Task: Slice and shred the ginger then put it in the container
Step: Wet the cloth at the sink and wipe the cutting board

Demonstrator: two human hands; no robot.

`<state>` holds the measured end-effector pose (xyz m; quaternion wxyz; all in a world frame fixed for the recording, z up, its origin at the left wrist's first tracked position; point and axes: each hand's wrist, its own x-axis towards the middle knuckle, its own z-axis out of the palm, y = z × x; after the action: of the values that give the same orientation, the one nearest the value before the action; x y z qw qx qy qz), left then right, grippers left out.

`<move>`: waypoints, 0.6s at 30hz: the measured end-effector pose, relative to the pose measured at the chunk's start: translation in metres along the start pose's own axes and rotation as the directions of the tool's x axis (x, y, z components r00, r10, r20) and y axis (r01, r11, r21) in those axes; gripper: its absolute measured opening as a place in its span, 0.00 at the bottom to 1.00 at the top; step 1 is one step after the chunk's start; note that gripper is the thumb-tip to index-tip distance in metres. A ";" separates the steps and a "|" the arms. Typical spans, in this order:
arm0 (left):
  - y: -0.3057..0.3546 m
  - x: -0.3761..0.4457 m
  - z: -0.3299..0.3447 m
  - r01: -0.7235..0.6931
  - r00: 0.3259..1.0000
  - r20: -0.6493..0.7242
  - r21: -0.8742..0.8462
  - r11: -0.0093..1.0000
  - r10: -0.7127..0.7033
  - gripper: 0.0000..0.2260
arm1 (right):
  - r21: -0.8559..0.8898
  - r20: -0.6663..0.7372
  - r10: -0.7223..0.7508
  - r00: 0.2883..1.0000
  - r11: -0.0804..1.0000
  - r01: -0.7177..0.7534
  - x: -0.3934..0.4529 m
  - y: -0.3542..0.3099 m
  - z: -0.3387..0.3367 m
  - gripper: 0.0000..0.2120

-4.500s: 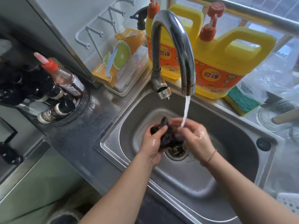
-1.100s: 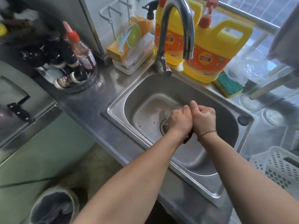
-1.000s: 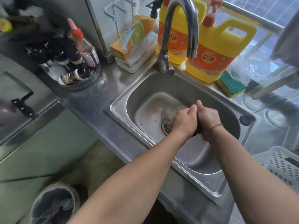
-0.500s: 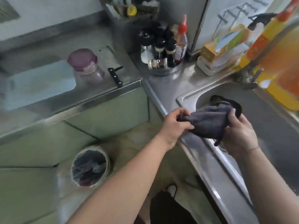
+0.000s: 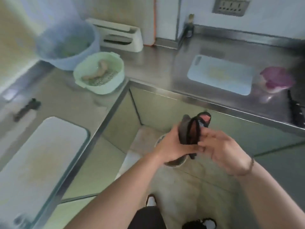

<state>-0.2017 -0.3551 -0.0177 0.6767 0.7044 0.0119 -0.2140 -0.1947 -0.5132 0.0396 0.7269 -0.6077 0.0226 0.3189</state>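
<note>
Both hands meet over the floor in the corner between two steel runs of desk (image 5: 158, 66), working a dark cloth (image 5: 189, 131). Left hand (image 5: 175, 146) grips the folded bundle from below, fingers curled round it. Right hand (image 5: 224, 146) pinches its near edge, remaining fingers loosely spread; blur hides exact fingertip contact.

Step in hand, as I judge it: folding the cloth, probably to wipe the work surface before cutting. Done well, that means folding it flat into a pad and keeping it over the floor or sink rather than the boards so drips stay off them.

Ginger (image 5: 97, 71): a pale, knobbly, curved root lying in the green colander (image 5: 113, 78) on the left desk, well apart from the hands. Not yet cut.

Materials:
- Cloth: soft, limp, dark grey, with a stitched edge and a reddish patch on the upper fold.
- Colander: light green plastic, round, perforated floor.
- Blue basin (image 5: 69, 45): translucent plastic, just behind the colander.
- Blue cutting board (image 5: 221, 75): thin, flat, rounded corners, handle slot.
- White board (image 5: 41, 156): larger, nearer, matte.
- Container (image 5: 274, 83): clear body, purple lid, beside the blue board.
- Dark knife handle (image 5: 27, 109) on the left desk, blurred.
</note>
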 end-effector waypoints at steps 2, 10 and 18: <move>-0.006 -0.024 -0.055 0.014 0.991 -0.133 0.003 1.000 -0.013 0.36 | -0.230 0.085 -0.007 0.996 0.973 0.026 0.030 -0.005 0.052 0.19; -0.036 -0.117 -0.188 -0.233 0.920 -0.392 -0.536 0.811 0.004 0.28 | -0.478 0.385 0.099 0.918 0.872 0.107 0.117 -0.011 0.216 0.18; -0.059 -0.173 -0.245 -0.410 0.698 -0.681 -0.634 0.655 -0.223 0.30 | -0.615 0.654 0.156 0.741 0.680 0.400 0.154 -0.010 0.310 0.20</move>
<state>-0.3068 -0.0684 -0.0202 0.8552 0.3854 0.3180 0.1378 -0.1774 -0.1681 0.0643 0.4067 -0.6893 -0.4066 0.4407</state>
